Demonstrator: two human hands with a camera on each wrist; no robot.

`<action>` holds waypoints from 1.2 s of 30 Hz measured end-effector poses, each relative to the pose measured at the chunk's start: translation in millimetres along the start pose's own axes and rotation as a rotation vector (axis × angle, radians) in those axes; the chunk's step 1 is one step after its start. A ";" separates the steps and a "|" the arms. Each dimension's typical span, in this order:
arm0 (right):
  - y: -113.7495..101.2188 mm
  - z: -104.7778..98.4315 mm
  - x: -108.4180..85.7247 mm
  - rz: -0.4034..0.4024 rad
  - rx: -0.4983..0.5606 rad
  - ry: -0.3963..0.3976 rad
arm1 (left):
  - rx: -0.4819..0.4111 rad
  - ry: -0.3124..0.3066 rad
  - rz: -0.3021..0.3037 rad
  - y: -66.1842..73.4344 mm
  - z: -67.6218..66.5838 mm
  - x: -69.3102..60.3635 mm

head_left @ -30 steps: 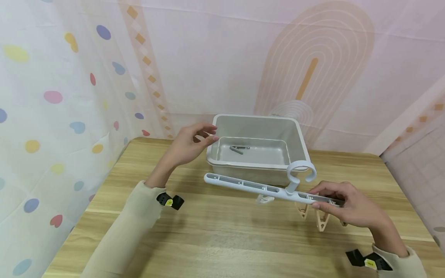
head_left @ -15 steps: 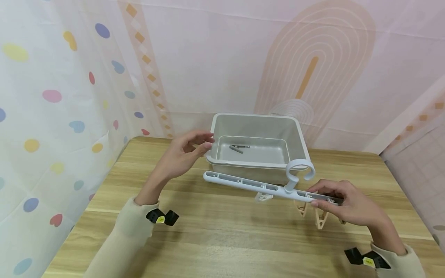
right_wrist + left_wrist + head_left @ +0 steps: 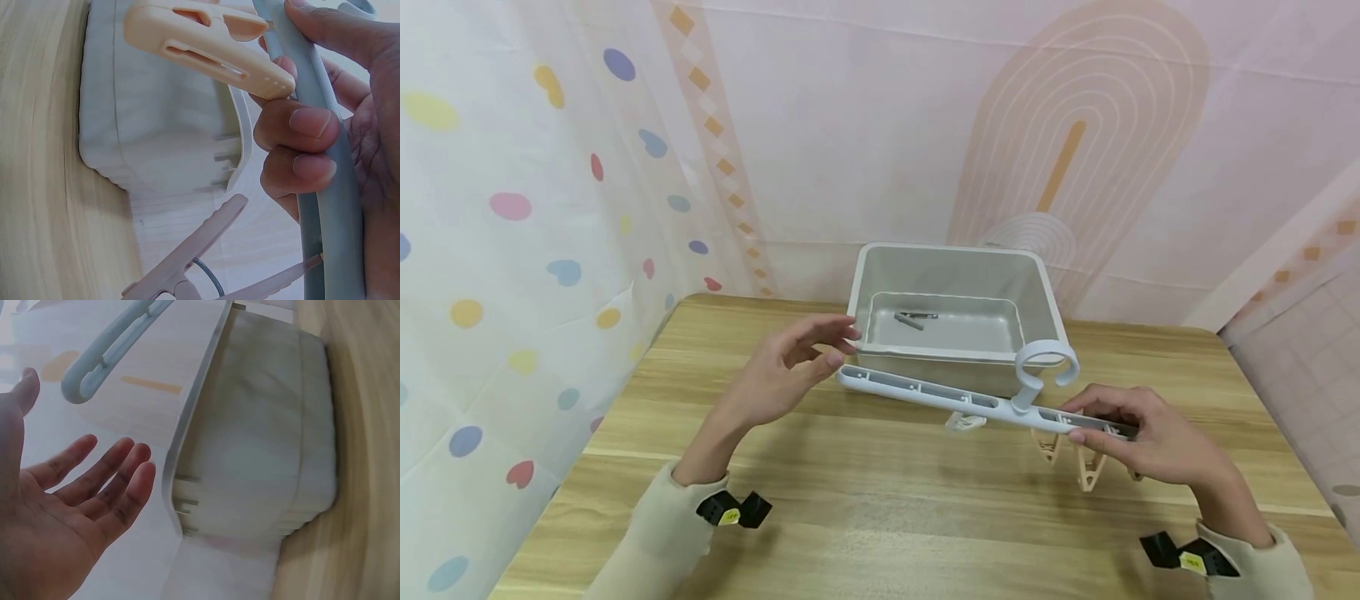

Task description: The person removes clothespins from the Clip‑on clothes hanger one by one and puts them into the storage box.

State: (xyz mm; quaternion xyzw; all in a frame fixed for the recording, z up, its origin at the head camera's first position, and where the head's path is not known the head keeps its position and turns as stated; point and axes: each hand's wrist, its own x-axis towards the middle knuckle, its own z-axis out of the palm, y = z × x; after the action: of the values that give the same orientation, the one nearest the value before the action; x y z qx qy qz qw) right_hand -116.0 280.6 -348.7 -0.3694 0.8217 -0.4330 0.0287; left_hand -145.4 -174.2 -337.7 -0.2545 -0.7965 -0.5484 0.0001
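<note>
A pale blue plastic clip hanger with a curved hook is held above the table by my right hand, whose fingers curl round its right end. Peach clothespins hang under that end, one close to my fingers in the right wrist view. A white clip hangs near the middle of the bar. My left hand hovers by the hanger's left tip, fingers loosely bent, holding nothing; the left wrist view shows a gap between them.
Behind the hanger stands a light grey plastic bin with grey clothespins on its floor. The wooden table ends at a patterned curtain at the back and left.
My left hand has drawn back from the bin's left rim, down toward the front, to beside the hanger's left tip. My right hand and the hanger have stayed nearly still.
</note>
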 end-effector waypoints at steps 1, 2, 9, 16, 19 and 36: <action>0.1 0.0 0.1 -0.004 0.002 -0.001 | -0.006 -0.008 0.005 -1.0 0.8 -1.9; 0.4 0.1 0.1 -0.009 0.003 -0.002 | -0.010 -0.015 0.011 -2.1 1.8 -3.9; 2.1 -0.5 -0.4 0.021 -0.003 -0.022 | -0.034 -0.068 0.066 -7.7 11.2 -14.6; 1.7 -1.1 0.0 0.016 0.001 -0.019 | 0.004 -0.114 0.034 -13.9 19.9 -20.9; 1.6 -0.9 -0.8 0.017 0.003 -0.020 | 0.007 -0.119 0.043 -18.2 24.8 -21.7; -4.6 2.1 0.4 0.043 0.030 -0.020 | -0.063 -0.224 -0.022 -29.9 77.2 -20.5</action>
State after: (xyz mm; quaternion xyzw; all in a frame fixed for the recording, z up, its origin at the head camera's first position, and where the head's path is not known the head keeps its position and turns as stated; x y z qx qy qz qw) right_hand -112.8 277.3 -346.5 -0.3555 0.8226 -0.4407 0.0520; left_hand -118.1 -123.1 -400.4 -0.3050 -0.7766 -0.5415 -0.1029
